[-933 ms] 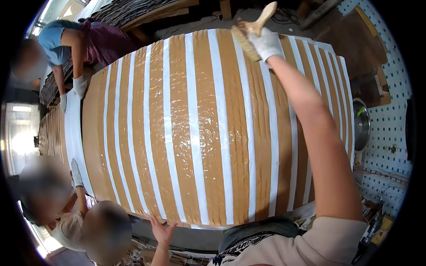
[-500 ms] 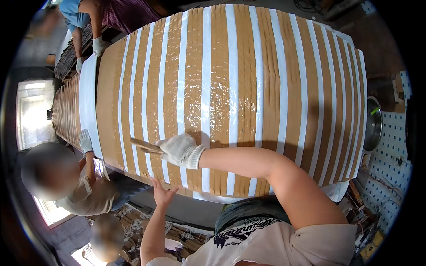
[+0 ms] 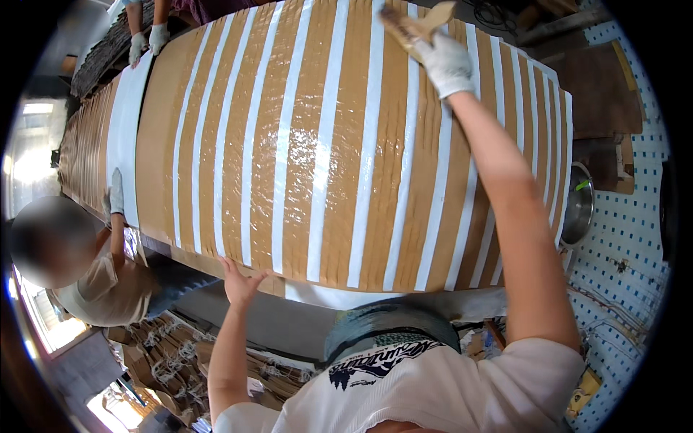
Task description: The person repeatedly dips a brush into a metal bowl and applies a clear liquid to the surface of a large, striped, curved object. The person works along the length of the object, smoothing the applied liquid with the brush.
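While the worktable (image 3: 144, 130) is covered almost edge to edge with brown paper sheets (image 3: 310, 144) laid overlapping so that white strips (image 3: 326, 144) show between them, other people work along its left side. A pair of gloved hands (image 3: 148, 40) rests on the white band at the far left corner, and another person's gloved hand (image 3: 115, 195) lies on the left edge, lower down. A metal bowl (image 3: 577, 206) sits just off the right edge, in front of a white pegboard (image 3: 628, 238). Stacks of folded brown paper goods (image 3: 166, 346) lie below the near edge. Nothing lies on the sheets between the two hands.

The sheets look wet and glossy in the middle, with fine crosswise ripples, and run from the near edge to the far one.

The right hand (image 3: 446, 63), in a white glove, is stretched far out with the arm nearly straight, fingers closed around the wooden handle of a wide brush (image 3: 408, 27) whose bristles touch the paper near the far edge. The left hand (image 3: 240, 283), bare, presses flat with fingers spread on the near edge, holding nothing.
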`<action>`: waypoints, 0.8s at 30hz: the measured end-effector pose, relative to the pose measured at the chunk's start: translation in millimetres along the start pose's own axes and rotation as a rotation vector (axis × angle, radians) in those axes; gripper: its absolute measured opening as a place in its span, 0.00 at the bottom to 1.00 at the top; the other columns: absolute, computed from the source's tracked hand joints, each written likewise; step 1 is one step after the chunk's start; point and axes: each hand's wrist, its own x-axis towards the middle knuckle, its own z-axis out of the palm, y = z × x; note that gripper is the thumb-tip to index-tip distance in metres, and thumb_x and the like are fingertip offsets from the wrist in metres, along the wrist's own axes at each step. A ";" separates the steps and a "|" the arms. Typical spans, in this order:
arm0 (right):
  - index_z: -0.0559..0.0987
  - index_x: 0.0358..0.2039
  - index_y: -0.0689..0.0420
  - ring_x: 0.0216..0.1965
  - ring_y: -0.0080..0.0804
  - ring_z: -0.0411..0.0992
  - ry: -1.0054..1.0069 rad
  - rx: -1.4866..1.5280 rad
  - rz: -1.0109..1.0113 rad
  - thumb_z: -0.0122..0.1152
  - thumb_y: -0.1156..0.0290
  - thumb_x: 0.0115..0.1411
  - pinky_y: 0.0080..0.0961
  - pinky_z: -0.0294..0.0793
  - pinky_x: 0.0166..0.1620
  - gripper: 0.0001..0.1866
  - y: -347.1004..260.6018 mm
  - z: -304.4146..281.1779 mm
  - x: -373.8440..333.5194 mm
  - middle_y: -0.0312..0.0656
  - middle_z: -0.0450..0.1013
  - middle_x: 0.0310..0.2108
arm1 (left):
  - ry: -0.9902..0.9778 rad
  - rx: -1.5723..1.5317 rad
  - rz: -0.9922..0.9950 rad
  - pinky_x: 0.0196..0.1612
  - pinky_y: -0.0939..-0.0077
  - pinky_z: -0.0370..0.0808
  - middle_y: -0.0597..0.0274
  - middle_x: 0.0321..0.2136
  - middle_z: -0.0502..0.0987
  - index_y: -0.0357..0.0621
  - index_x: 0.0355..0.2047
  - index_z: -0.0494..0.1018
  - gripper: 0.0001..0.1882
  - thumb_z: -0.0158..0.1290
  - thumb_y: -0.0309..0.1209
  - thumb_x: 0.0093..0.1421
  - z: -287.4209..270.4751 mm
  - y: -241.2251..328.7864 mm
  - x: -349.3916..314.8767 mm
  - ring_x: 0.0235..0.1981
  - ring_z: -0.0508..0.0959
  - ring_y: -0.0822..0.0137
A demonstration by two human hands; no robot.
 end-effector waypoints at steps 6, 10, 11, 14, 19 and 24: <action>0.74 0.51 0.47 0.42 0.39 0.77 -0.085 0.128 -0.539 0.56 0.69 0.62 0.33 0.78 0.42 0.16 -71.5 -21.6 -190.4 0.40 0.76 0.41 | 0.020 0.049 0.003 0.66 0.64 0.63 0.27 0.69 0.42 0.21 0.66 0.46 0.71 0.71 0.60 0.39 9.3 -11.2 -2.4 0.70 0.53 0.41; 0.77 0.52 0.47 0.41 0.27 0.77 -0.411 0.034 -0.789 0.57 0.64 0.63 0.33 0.79 0.41 0.17 -95.8 -67.4 -307.6 0.40 0.77 0.40 | -0.008 0.056 -0.021 0.65 0.64 0.64 0.30 0.70 0.40 0.22 0.67 0.44 0.69 0.70 0.59 0.42 6.6 -8.9 -2.0 0.69 0.55 0.43; 0.77 0.52 0.47 0.42 0.27 0.77 -0.724 0.053 -0.738 0.58 0.64 0.63 0.32 0.79 0.43 0.17 -110.4 -83.3 -308.9 0.40 0.78 0.40 | 0.008 0.034 -0.005 0.65 0.64 0.64 0.30 0.70 0.41 0.22 0.67 0.44 0.69 0.70 0.59 0.42 11.7 -13.5 0.0 0.69 0.56 0.42; 0.79 0.53 0.45 0.39 0.29 0.78 -0.618 0.431 -0.566 0.59 0.66 0.63 0.29 0.80 0.42 0.16 -104.8 -77.9 -305.1 0.38 0.79 0.40 | 0.029 -0.008 0.026 0.64 0.64 0.65 0.28 0.69 0.41 0.21 0.67 0.44 0.70 0.70 0.60 0.42 20.1 -23.2 0.1 0.67 0.58 0.41; 0.78 0.52 0.44 0.39 0.36 0.79 -0.223 0.297 -0.382 0.54 0.62 0.66 0.32 0.79 0.43 0.15 -126.2 -48.7 -237.7 0.36 0.79 0.41 | 0.052 -0.025 0.017 0.64 0.64 0.66 0.28 0.69 0.42 0.18 0.66 0.42 0.74 0.67 0.66 0.40 14.4 -12.0 2.5 0.67 0.61 0.43; 0.76 0.52 0.47 0.48 0.36 0.77 -0.296 0.047 -0.647 0.58 0.72 0.56 0.33 0.79 0.45 0.21 -170.4 -31.2 -336.5 0.37 0.77 0.50 | 0.101 -0.081 0.008 0.63 0.66 0.67 0.30 0.70 0.41 0.19 0.67 0.42 0.75 0.66 0.68 0.39 19.8 -18.6 -5.8 0.67 0.61 0.45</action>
